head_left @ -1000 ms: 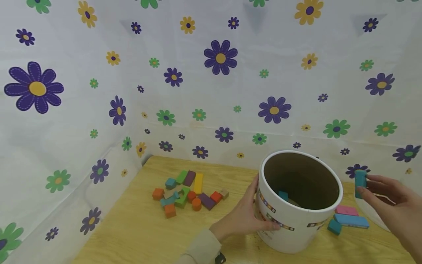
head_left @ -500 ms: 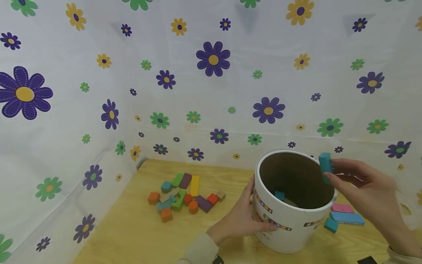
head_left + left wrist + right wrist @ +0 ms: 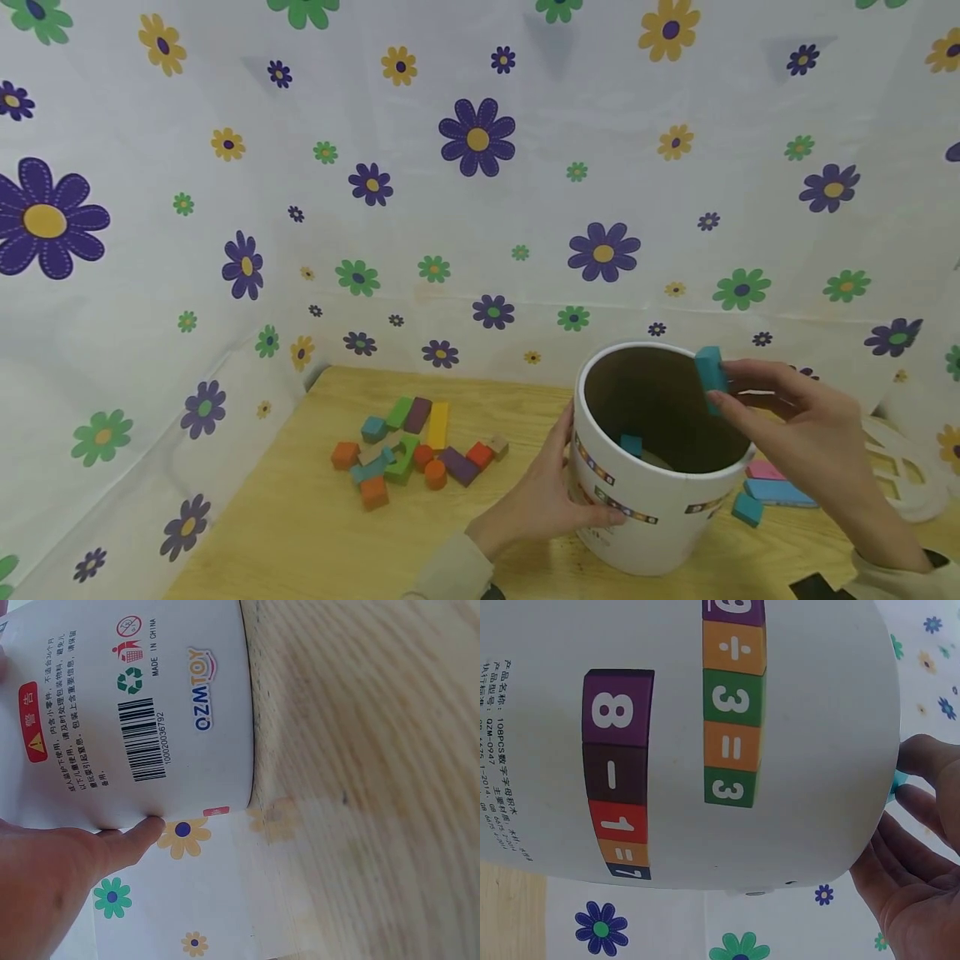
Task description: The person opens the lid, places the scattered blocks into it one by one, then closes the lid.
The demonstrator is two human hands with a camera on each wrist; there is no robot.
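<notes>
- One flowered sheet (image 3: 525, 196) hangs behind the work and along its left.
- One wooden bench (image 3: 292, 525) stands under everything.
- One white bucket (image 3: 645, 525), mouth up, stands on it.
- Two hands: the left hand (image 3: 543, 492) grips the bucket's side, thumb in front; the right hand (image 3: 806, 437) pinches one block between thumb and fingers.
- One white openwork piece (image 3: 933, 502) lies at the right, partly behind the right forearm.
- About fourteen blocks in a loose cluster, well left of the bucket; overlaps make the count unsure.
- Three more beside the bucket's right: light blue block (image 3: 780, 492), pink block (image 3: 763, 471), teal cube (image 3: 747, 509); the right hand hides part of the pink one.
- One held teal block (image 3: 709, 375), above the bucket's right rim.
- One teal piece (image 3: 631, 445) inside the bucket.
</notes>
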